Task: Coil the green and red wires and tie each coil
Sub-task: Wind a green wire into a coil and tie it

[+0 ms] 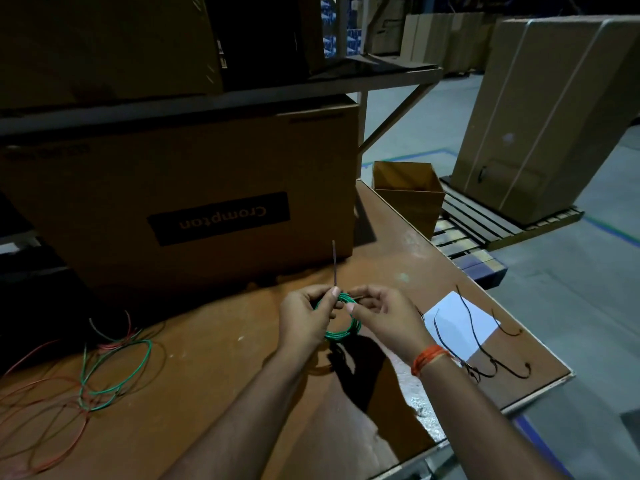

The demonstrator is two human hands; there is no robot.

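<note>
**Green coil held over the table, tie upright**

Both hands meet above the brown table (214,403). The left hand (304,320) pinches the green coil (343,332) at its top, where a thin dark tie (334,263) stands upright above the fingers. The right hand (384,318) pinches the coil's top just beside it; an orange thread (427,358) circles that wrist. Loose red wire (41,420) and green wire (114,372) lie tangled at the table's left. More dark ties (485,344) lie at the right, partly across a white sheet (460,323). A large Crompton box (194,192) stands behind.
</note>
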